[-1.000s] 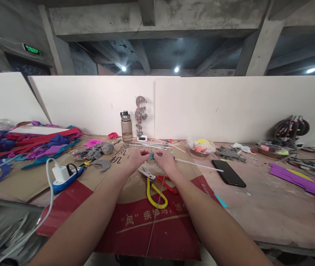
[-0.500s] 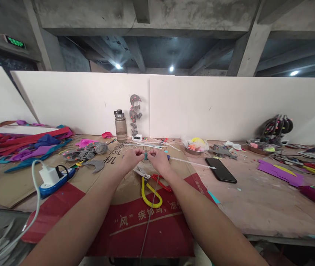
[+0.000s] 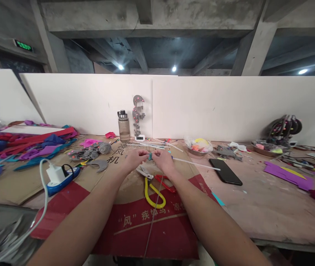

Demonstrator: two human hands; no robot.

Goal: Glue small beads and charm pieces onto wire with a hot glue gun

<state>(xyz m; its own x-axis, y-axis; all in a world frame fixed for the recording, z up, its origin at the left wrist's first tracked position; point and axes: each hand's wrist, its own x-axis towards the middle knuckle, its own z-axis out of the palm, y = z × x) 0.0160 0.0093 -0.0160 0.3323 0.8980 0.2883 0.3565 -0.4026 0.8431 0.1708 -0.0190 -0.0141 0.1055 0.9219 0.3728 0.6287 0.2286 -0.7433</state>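
So the left hand (image 3: 135,160) was pinched nearly shut, thumb and fingertips on one side of a small teal piece (image 3: 150,156). The right hand (image 3: 163,162) had the other side the same way, fingers curled in tight. The teal bit sat right between them, over the cardboard (image 3: 135,244). Too small to tell exactly what it was, tbh.

I'd call this the fiddly fingertip stage, both hands working that one piece. Whatever came next, my guess is it called for a light, steady pinch and slack in the thin grey cord (image 3: 153,220). That ran from below the right hand down across the yellow-and-red-handled cutters (image 3: 149,177); couldn't tell if it joined the teal piece.

Just beside the right hand was one end of a clear rod (image 3: 194,162), its far end over the black phone (image 3: 225,171). Further out: grey crescent (image 3: 99,165) on the left, water bottle (image 3: 124,129) and a grey hanging ornament (image 3: 138,111) at the back by the white panels (image 3: 187,107).
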